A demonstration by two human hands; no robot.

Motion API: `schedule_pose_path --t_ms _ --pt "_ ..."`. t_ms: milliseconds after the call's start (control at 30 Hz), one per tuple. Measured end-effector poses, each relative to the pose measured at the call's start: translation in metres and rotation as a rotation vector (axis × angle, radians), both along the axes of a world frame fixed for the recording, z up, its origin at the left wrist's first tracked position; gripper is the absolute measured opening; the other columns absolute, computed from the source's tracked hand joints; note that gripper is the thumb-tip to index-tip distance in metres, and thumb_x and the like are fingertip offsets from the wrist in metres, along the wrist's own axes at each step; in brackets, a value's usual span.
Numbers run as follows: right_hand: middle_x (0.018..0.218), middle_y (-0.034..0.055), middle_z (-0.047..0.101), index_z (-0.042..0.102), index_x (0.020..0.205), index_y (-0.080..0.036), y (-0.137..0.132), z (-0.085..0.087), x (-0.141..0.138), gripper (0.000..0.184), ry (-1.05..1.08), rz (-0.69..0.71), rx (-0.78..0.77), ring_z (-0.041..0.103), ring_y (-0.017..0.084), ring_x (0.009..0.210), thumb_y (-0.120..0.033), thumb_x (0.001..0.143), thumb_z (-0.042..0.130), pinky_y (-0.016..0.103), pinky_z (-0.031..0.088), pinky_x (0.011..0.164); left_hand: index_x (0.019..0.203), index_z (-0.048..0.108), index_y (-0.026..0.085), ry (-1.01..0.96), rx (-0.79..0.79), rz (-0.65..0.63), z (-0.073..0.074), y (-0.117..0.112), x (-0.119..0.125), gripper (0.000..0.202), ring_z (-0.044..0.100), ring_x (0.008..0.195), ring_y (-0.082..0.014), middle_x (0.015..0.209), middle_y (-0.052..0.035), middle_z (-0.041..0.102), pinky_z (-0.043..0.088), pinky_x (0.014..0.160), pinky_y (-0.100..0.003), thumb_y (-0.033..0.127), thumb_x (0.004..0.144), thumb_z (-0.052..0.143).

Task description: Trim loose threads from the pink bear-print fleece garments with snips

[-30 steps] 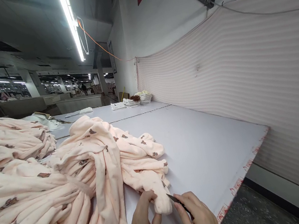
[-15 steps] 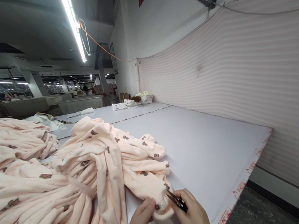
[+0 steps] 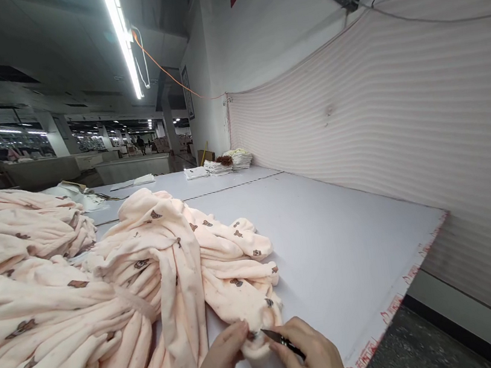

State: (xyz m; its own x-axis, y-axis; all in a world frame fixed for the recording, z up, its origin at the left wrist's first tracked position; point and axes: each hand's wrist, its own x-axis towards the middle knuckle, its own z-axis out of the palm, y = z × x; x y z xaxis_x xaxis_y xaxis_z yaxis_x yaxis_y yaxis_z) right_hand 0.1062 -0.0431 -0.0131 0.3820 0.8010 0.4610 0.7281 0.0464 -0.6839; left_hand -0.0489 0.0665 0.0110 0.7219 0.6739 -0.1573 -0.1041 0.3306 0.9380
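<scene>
At the near side of the pale table [image 3: 349,242], our left hand [image 3: 222,359] has its thumb and fingers pinched on the rounded end of a pale pink fleece piece [image 3: 241,304] with small brown printed motifs; whether it is a sleeve or a leg, we cannot tell. Just to the right, our right hand [image 3: 313,354] is closed around black thread snips [image 3: 283,342], the blades looking together and the tip pointing left at the pinched end; whether it touches the cloth, we cannot make out. Our fleece piece lies on the table, to the right of a gathered heap of the same printed fleece [image 3: 67,343] on the near left, and a second heap [image 3: 14,231] lies beyond that, farther left. Toward the far edge we see white stacks [image 3: 240,160] with a dark brown tuft [image 3: 224,161] among them. Along the right hangs a pale striped sheet [image 3: 376,111].
</scene>
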Motion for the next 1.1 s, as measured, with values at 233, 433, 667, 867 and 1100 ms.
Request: schedule_pose_path --t_ms 233,433,667,867,1100 --pt "0.087 0.0006 0.070 0.058 0.112 -0.021 0.028 -0.040 0.033 0.037 0.167 -0.159 -0.172 0.066 0.017 0.074 -0.017 0.076 0.048 0.025 0.049 0.067 0.084 0.063 0.020 0.031 0.103 0.164 0.041 0.048 -0.052 0.034 0.060 0.065 -0.0207 0.066 0.0016 0.063 0.047 0.061 -0.030 0.050 0.081 0.047" --pt "0.106 0.0042 0.069 0.063 0.111 -0.025 0.078 -0.054 0.031 0.037 0.107 -0.117 -0.188 0.065 0.021 0.094 -0.016 0.079 0.046 0.028 0.046 0.075 0.075 0.068 0.021 0.912 0.879 -0.290 0.013 0.044 -0.049 0.019 0.062 0.078 -0.0271 0.078 -0.0041 0.069 0.041 0.065 -0.032 0.034 0.065 0.058" --pt "0.092 0.0012 0.070 0.070 0.094 -0.026 0.099 -0.036 0.045 0.033 0.194 0.029 -0.119 0.063 0.019 0.088 -0.012 0.072 0.049 0.026 0.044 0.076 0.096 0.068 0.022 0.945 0.841 -0.391 -0.009 0.047 -0.020 0.040 0.065 0.079 -0.0306 0.086 -0.0077 0.072 0.042 0.064 -0.034 0.027 0.057 0.060" --pt "0.085 0.0063 0.066 0.066 0.078 -0.017 0.095 -0.015 0.019 0.024 0.392 0.093 -0.004 0.060 0.022 0.084 -0.035 0.084 0.050 0.029 0.047 0.075 0.122 0.046 0.021 0.684 0.761 -0.044 -0.007 0.033 0.003 0.055 0.059 0.096 -0.0223 0.103 -0.0048 0.063 0.042 0.085 -0.031 0.028 0.069 0.057" --pt "0.093 0.0045 0.067 0.062 0.095 -0.020 0.081 -0.015 -0.010 0.019 0.542 0.166 0.014 0.062 0.020 0.089 -0.034 0.083 0.056 0.027 0.048 0.079 0.091 0.054 0.020 0.296 0.599 0.251 -0.011 0.035 0.010 0.016 0.058 0.086 -0.0223 0.087 -0.0037 0.063 0.043 0.078 -0.031 0.025 0.076 0.048"
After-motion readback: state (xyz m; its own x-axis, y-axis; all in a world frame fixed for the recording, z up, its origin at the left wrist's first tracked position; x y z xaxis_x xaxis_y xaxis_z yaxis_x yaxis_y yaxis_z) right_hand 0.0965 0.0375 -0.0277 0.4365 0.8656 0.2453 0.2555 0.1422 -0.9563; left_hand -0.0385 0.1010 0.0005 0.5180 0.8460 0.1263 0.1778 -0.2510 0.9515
